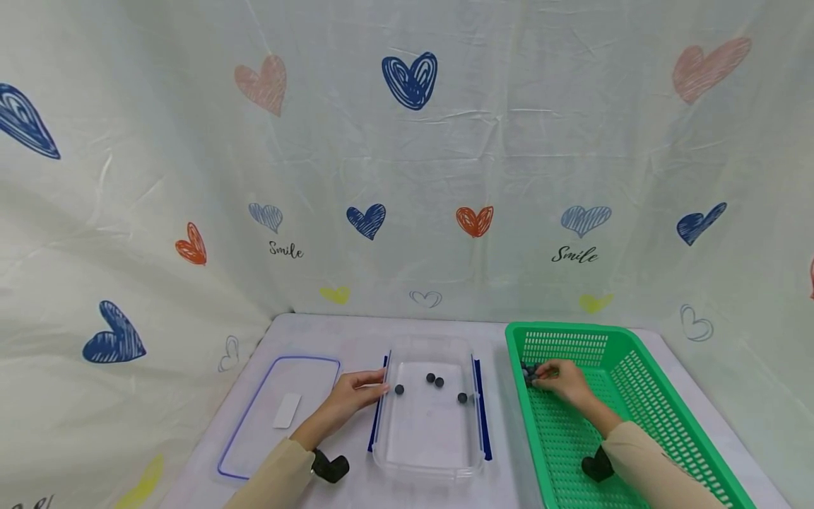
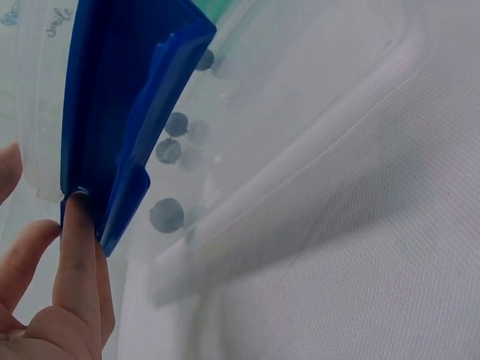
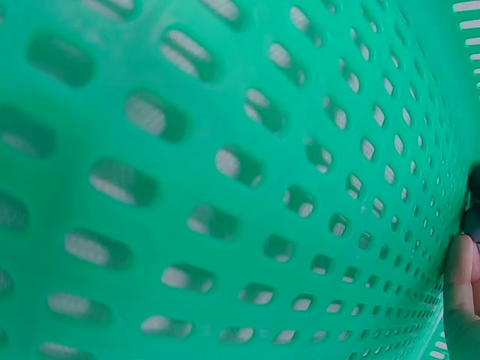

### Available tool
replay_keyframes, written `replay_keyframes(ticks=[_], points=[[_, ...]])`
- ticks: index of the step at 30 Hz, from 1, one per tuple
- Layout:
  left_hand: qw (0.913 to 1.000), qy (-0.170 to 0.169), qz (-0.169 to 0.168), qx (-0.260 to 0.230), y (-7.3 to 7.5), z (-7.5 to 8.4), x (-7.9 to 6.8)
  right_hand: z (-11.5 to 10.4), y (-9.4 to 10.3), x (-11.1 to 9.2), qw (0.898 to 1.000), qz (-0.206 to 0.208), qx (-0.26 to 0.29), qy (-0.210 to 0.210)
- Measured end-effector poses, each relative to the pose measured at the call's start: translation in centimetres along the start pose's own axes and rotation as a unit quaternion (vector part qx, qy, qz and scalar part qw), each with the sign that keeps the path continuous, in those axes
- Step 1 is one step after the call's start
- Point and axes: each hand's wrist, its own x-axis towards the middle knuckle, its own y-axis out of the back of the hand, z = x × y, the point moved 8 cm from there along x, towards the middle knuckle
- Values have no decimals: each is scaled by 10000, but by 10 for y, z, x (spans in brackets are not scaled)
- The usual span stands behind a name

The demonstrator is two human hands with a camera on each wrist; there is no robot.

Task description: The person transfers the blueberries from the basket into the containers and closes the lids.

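A clear plastic box (image 1: 429, 431) with blue side clips stands mid-table. Inside lie several small dark balls (image 1: 435, 380), blueberry-like in look. My left hand (image 1: 348, 398) touches the box's left side with extended fingers. In the left wrist view, one fingertip (image 2: 78, 206) rests against the blue clip (image 2: 150, 97), and another lies right at the rim. My right hand (image 1: 564, 382) reaches into the green basket (image 1: 683, 417) and pinches at a cluster of dark balls (image 1: 529, 372) by its left wall. Only the edge of that hand (image 3: 463, 289) shows in the right wrist view, beside dark balls (image 3: 472, 210).
A clear lid (image 1: 254, 417) with a blue seal lies flat left of the box, a white rectangle (image 1: 287, 411) within its outline. White cloth covers the table (image 1: 346, 488). Behind hangs a heart-printed curtain (image 1: 432, 170). The basket's raised perforated walls surround my right hand.
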Motion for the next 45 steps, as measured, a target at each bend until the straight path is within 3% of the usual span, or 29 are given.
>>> replay_keyframes(ticks=[22,45], points=[[10000,9,-15,26,1,1,1,0,13,-1,9997,132,-2,-207],[9999,-27,-112,-42,0,1,1,-24,31,-11,9998,83,98,-173]])
